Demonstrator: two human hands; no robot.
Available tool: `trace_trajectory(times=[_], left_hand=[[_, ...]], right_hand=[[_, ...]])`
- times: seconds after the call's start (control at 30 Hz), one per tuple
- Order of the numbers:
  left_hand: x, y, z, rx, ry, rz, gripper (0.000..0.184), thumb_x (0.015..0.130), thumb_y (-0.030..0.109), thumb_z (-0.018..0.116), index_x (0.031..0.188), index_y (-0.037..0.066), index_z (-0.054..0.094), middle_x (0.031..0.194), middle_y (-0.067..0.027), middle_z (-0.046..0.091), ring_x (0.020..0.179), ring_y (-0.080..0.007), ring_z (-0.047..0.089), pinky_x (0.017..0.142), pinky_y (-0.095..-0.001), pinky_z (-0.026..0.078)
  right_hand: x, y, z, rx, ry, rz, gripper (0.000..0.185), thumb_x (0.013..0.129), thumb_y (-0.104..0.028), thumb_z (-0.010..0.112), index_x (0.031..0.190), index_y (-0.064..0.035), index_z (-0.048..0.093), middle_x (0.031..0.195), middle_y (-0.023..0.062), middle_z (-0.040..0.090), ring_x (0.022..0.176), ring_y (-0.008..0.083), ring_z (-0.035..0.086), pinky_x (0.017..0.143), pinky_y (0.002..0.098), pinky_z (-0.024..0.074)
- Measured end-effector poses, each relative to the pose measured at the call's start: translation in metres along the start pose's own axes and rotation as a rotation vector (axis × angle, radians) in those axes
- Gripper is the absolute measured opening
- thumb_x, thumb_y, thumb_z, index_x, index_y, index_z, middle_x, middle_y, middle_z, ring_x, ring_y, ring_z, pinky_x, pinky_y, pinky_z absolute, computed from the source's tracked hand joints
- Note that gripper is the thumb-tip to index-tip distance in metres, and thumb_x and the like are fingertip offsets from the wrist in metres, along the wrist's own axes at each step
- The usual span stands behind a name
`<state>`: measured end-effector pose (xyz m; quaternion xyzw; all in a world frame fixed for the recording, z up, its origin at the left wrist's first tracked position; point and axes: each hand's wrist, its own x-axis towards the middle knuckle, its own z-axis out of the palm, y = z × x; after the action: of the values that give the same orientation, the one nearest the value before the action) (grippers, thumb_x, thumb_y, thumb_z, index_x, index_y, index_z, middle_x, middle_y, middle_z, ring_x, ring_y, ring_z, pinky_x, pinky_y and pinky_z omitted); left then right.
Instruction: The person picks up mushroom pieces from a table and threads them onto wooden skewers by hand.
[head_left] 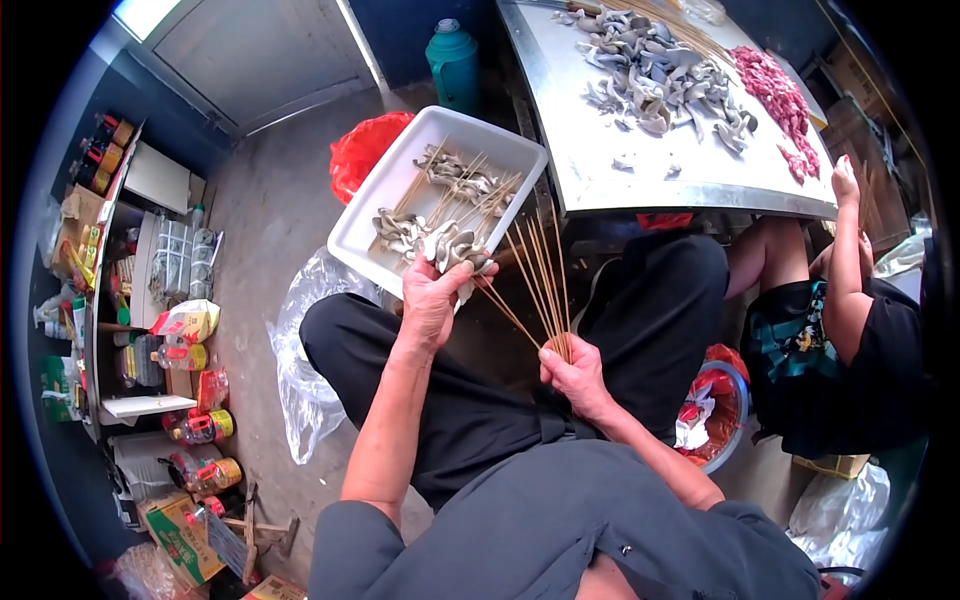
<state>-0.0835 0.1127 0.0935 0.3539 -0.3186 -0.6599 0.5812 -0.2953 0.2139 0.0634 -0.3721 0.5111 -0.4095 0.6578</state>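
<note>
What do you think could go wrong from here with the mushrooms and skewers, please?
The long thin wooden skewers fan upward from the right hand, one reaching towards the left hand, so it might prick that hand. The pale grey mushroom pieces in the left hand are by the near edge of the white rectangular plastic tray, so a loose one could drop outside it.

The left forearm [392,420] stretches far, the left grip [438,290] drawn into a pinch; the right forearm [665,455] slants far and left, the right grip [574,372] curled into a fist nearer the torso [540,520].
</note>
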Motion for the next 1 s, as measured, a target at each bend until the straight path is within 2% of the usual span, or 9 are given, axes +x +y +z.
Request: trace_trajectory(times=[0.1, 0.2, 0.33, 0.4, 0.67, 0.77, 0.93, 1.0], left_hand=[[-0.001, 0.005, 0.005, -0.110, 0.031, -0.033, 0.032, 0.091, 0.008, 0.060, 0.119, -0.003, 0.050, 0.102, -0.0174, 0.065, 0.088, -0.0289, 0.068, 0.075, -0.0352, 0.058], [0.000, 0.004, 0.001, -0.070, 0.046, -0.039, 0.031, 0.092, 0.011, 0.060, 0.117, -0.004, 0.051, 0.100, -0.0179, 0.066, 0.086, -0.0296, 0.068, 0.074, -0.0354, 0.058], [0.001, 0.003, -0.009, -0.017, -0.008, -0.048, 0.029, 0.093, 0.011, 0.057, 0.117, -0.004, 0.052, 0.100, -0.0198, 0.066, 0.087, -0.0319, 0.068, 0.074, -0.0371, 0.058], [0.001, 0.000, -0.008, 0.001, 0.007, -0.018, 0.025, 0.092, 0.010, 0.058, 0.112, -0.005, 0.055, 0.094, -0.0172, 0.067, 0.080, -0.0285, 0.069, 0.069, -0.0339, 0.057], [-0.001, -0.011, -0.004, 0.015, -0.025, -0.068, 0.023, 0.092, 0.008, 0.058, 0.112, -0.003, 0.056, 0.094, -0.0161, 0.068, 0.078, -0.0261, 0.069, 0.068, -0.0328, 0.057], [0.000, -0.010, -0.001, 0.040, -0.035, -0.104, 0.032, 0.092, 0.010, 0.059, 0.120, -0.004, 0.051, 0.101, -0.0164, 0.066, 0.088, -0.0261, 0.068, 0.076, -0.0347, 0.056], [0.004, -0.009, -0.005, 0.069, 0.034, -0.065, 0.036, 0.091, 0.009, 0.060, 0.124, -0.002, 0.049, 0.112, -0.0136, 0.062, 0.097, -0.0222, 0.064, 0.082, -0.0330, 0.053], [0.003, -0.010, -0.009, 0.016, 0.166, 0.023, 0.035, 0.092, 0.013, 0.062, 0.122, -0.001, 0.051, 0.110, -0.0101, 0.063, 0.097, -0.0183, 0.064, 0.081, -0.0305, 0.053]], right_hand=[[0.001, -0.003, -0.002, 0.034, -0.007, 0.025, 0.011, 0.091, -0.013, 0.061, 0.085, -0.0052, 0.057, 0.062, -0.0023, 0.056, 0.050, 0.0026, 0.043, 0.046, 0.0183, 0.0337], [0.002, -0.001, -0.003, 0.036, -0.014, 0.022, 0.011, 0.091, -0.013, 0.061, 0.085, -0.0051, 0.057, 0.062, -0.0025, 0.056, 0.051, 0.0025, 0.043, 0.046, 0.0180, 0.0336], [0.003, 0.001, -0.002, -0.006, -0.026, 0.000, 0.011, 0.091, -0.014, 0.062, 0.086, -0.0050, 0.058, 0.062, -0.0026, 0.056, 0.052, 0.0027, 0.045, 0.047, 0.0185, 0.0347], [0.001, 0.002, -0.001, -0.020, -0.025, -0.006, 0.011, 0.091, -0.014, 0.062, 0.086, -0.0049, 0.058, 0.062, -0.0027, 0.056, 0.052, 0.0029, 0.045, 0.047, 0.0187, 0.0351], [0.000, 0.009, -0.003, -0.046, -0.006, -0.014, 0.011, 0.090, -0.013, 0.062, 0.084, -0.0044, 0.058, 0.062, -0.0026, 0.056, 0.052, 0.0031, 0.046, 0.047, 0.0191, 0.0355], [0.001, 0.006, -0.002, -0.055, 0.028, -0.006, 0.011, 0.090, -0.012, 0.062, 0.084, -0.0041, 0.058, 0.061, -0.0027, 0.056, 0.051, 0.0031, 0.045, 0.047, 0.0191, 0.0350], [0.004, -0.002, -0.002, -0.004, 0.045, -0.055, 0.011, 0.090, -0.013, 0.062, 0.084, -0.0041, 0.058, 0.061, -0.0026, 0.056, 0.050, 0.0027, 0.045, 0.046, 0.0188, 0.0343], [0.006, -0.001, -0.002, -0.016, 0.047, -0.074, 0.011, 0.090, -0.013, 0.062, 0.084, -0.0041, 0.058, 0.061, -0.0026, 0.056, 0.050, 0.0026, 0.044, 0.046, 0.0187, 0.0341]])
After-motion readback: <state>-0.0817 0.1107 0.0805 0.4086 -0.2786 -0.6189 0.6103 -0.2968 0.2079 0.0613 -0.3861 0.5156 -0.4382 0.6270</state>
